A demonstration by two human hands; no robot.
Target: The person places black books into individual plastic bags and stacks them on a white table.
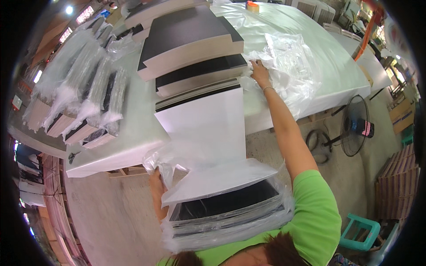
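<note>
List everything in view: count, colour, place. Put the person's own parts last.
Table: one, pale, centre
Unwrapped stacks: several, black-topped, table's middle
Wrapped stacks: at least four, dark and pale, table's left
Scissors: one pair, dark, table's near-left corner
Orange item: one, table's far side
Loose plastic: one heap, clear, table's right
White sheet: one or two, white, centre
Near stack: one, black-topped, lower centre
Fan: one, black, right
Stool: one, teal, lower right
Box pile: one, brown, right edge
Background clutter: too small to count
Left grip: one, bare, at bunched plastic
Right grip: one, bare, at loose plastic
Sleeve: one, green, lower right
</note>
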